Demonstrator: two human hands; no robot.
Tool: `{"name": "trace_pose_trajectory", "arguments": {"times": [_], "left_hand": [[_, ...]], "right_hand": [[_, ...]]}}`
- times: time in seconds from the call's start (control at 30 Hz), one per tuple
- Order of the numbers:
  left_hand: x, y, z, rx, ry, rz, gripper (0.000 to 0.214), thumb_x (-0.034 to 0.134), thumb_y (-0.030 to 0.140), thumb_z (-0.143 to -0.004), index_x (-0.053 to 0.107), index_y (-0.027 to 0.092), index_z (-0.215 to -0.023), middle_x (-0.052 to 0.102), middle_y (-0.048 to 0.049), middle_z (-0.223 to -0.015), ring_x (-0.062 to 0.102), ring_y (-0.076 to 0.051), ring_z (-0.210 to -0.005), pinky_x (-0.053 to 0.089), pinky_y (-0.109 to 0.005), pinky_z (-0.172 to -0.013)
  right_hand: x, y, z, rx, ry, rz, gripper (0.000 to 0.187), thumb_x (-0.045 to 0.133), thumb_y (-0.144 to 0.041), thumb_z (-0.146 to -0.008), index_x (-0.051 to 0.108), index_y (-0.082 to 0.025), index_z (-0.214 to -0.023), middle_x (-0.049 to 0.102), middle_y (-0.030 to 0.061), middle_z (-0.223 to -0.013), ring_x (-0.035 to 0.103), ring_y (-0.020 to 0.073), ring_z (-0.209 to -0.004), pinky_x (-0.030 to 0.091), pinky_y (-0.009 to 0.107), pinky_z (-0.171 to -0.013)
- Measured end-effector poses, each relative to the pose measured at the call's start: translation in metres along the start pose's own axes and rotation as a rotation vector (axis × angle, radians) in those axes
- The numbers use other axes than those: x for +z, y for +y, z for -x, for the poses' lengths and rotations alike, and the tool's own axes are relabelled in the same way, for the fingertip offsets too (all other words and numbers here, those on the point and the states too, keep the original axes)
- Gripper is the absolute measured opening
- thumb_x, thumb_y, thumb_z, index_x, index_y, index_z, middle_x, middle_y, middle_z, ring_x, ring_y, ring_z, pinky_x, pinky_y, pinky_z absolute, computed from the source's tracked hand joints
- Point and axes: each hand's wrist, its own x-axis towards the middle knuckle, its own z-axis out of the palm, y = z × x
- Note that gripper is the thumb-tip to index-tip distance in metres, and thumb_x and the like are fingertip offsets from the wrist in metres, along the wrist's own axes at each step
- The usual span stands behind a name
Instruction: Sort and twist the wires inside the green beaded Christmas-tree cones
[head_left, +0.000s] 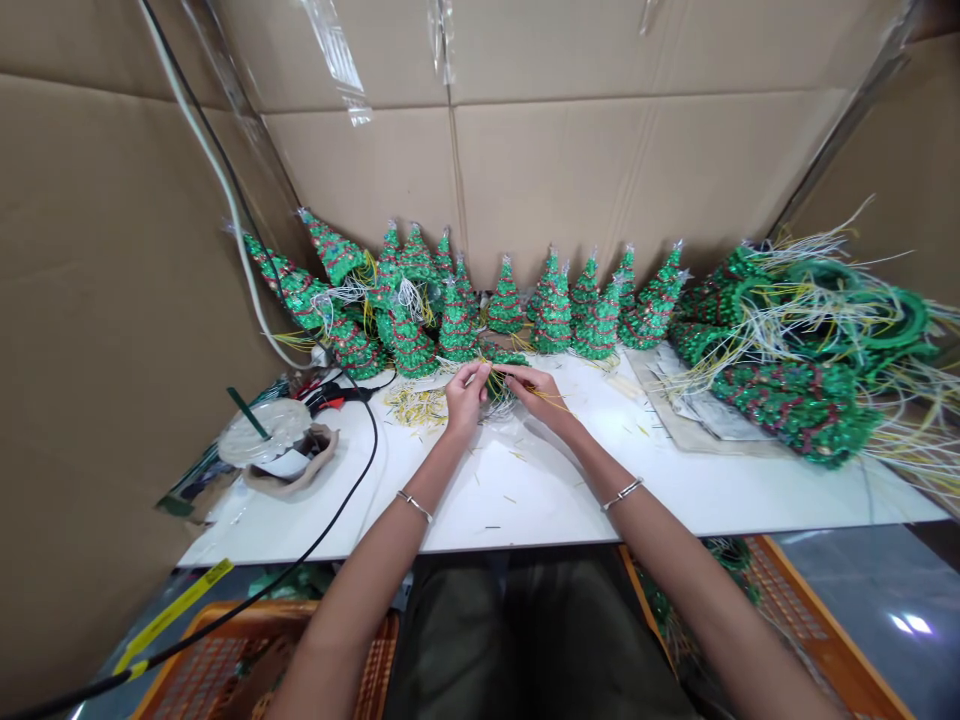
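Observation:
A small green tinsel Christmas tree lies on its side at the middle of the white table, its top part (504,354) showing beyond my fingers. Thin yellow and white wires (498,408) come out of its base between my hands. My left hand (468,396) is closed, thumb and forefinger pinching a wire near the tree's base. From the other side my right hand (534,388) meets it, its fingers also pinched on the wires. The exact wire ends are too small to make out. Several finished-looking trees (553,318) stand upright behind.
Left lie yellow wire clippings (417,406), a red-and-black tool (330,395) and a lidded cup (270,435). A black cable (352,480) crosses the table's left side. More trees with long wires (799,400) are heaped right. Orange crates (825,620) stand below; cardboard walls (570,160) surround the table.

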Motion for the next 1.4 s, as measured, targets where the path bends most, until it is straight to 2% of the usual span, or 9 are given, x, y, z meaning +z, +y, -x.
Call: {"name": "trace_pose_trajectory", "arguments": {"times": [0.3, 0.57, 0.77, 0.87, 1.03, 1.13, 1.23, 1.33, 1.4], "left_hand": [[-0.001, 0.001, -0.002, 0.024, 0.027, -0.051, 0.037, 0.078, 0.046, -0.063, 0.068, 0.015, -0.082, 0.051, 0.0052, -0.052, 0.039, -0.005, -0.040, 0.028, -0.019, -0.039], [-0.004, 0.000, -0.005, 0.011, 0.041, -0.066, 0.034, 0.080, 0.042, -0.061, 0.071, 0.015, -0.079, 0.059, 0.0023, -0.058, 0.040, -0.005, -0.042, 0.030, -0.019, -0.040], [-0.006, -0.001, -0.007, 0.003, -0.009, -0.059, 0.034, 0.079, 0.042, -0.063, 0.073, 0.015, -0.082, 0.071, -0.0059, -0.089, 0.040, -0.003, -0.043, 0.031, -0.020, -0.040], [-0.005, 0.000, -0.007, -0.025, -0.012, -0.025, 0.033, 0.079, 0.041, -0.063, 0.072, 0.015, -0.083, 0.070, -0.0039, -0.081, 0.042, -0.003, -0.044, 0.031, -0.019, -0.040], [-0.004, 0.003, -0.006, -0.086, -0.038, 0.124, 0.034, 0.078, 0.042, -0.065, 0.067, 0.015, -0.083, 0.069, -0.0054, -0.093, 0.047, -0.002, -0.044, 0.028, -0.017, -0.037], [-0.005, 0.004, -0.006, -0.096, -0.048, 0.130, 0.035, 0.078, 0.042, -0.065, 0.064, 0.016, -0.083, 0.070, -0.0045, -0.087, 0.046, -0.002, -0.042, 0.027, -0.017, -0.036], [-0.007, 0.004, -0.009, -0.075, -0.034, 0.097, 0.036, 0.079, 0.043, -0.064, 0.064, 0.015, -0.083, 0.070, -0.0033, -0.081, 0.042, -0.002, -0.041, 0.025, -0.017, -0.036], [-0.008, 0.007, -0.011, -0.041, -0.056, 0.041, 0.035, 0.078, 0.042, -0.064, 0.066, 0.015, -0.083, 0.070, -0.0035, -0.077, 0.040, -0.002, -0.041, 0.027, -0.018, -0.038], [-0.008, 0.009, -0.011, -0.011, -0.071, 0.006, 0.034, 0.078, 0.042, -0.065, 0.067, 0.015, -0.083, 0.070, -0.0033, -0.075, 0.040, -0.003, -0.041, 0.029, -0.018, -0.039]], "right_hand": [[0.000, 0.005, 0.000, -0.007, -0.022, 0.015, 0.037, 0.048, -0.031, -0.089, 0.067, -0.024, -0.120, 0.071, 0.0042, -0.102, 0.056, 0.0144, -0.071, 0.046, 0.028, -0.068], [0.000, 0.004, 0.000, 0.015, -0.052, 0.019, 0.037, 0.048, -0.029, -0.089, 0.066, -0.024, -0.121, 0.071, 0.0046, -0.101, 0.062, 0.0188, -0.087, 0.048, 0.031, -0.079], [0.001, 0.004, 0.000, 0.020, -0.061, -0.008, 0.035, 0.049, -0.030, -0.088, 0.068, -0.024, -0.118, 0.072, 0.0040, -0.099, 0.062, 0.0179, -0.084, 0.048, 0.031, -0.077], [0.002, 0.003, -0.001, 0.048, -0.041, -0.092, 0.033, 0.053, -0.035, -0.087, 0.070, -0.023, -0.113, 0.071, 0.0046, -0.100, 0.062, 0.0178, -0.085, 0.048, 0.029, -0.075], [0.000, 0.000, -0.004, 0.247, 0.094, -0.323, 0.036, 0.063, -0.048, -0.079, 0.071, -0.020, -0.101, 0.065, 0.0023, -0.076, 0.054, 0.0112, -0.053, 0.044, 0.025, -0.051], [-0.002, 0.002, -0.007, 0.272, 0.167, -0.421, 0.039, 0.064, -0.051, -0.077, 0.070, -0.018, -0.096, 0.065, 0.0033, -0.083, 0.056, 0.0102, -0.055, 0.047, 0.025, -0.055], [-0.002, 0.007, -0.009, 0.281, 0.219, -0.543, 0.040, 0.066, -0.052, -0.075, 0.070, -0.017, -0.095, 0.065, 0.0042, -0.086, 0.059, 0.0114, -0.065, 0.051, 0.027, -0.066], [-0.003, 0.011, -0.010, 0.278, 0.226, -0.648, 0.041, 0.068, -0.051, -0.073, 0.070, -0.017, -0.095, 0.063, 0.0030, -0.080, 0.060, 0.0127, -0.072, 0.053, 0.030, -0.076], [-0.004, 0.011, -0.010, 0.273, 0.207, -0.648, 0.040, 0.068, -0.051, -0.074, 0.071, -0.017, -0.096, 0.061, 0.0014, -0.075, 0.059, 0.0116, -0.067, 0.052, 0.029, -0.073]]}}
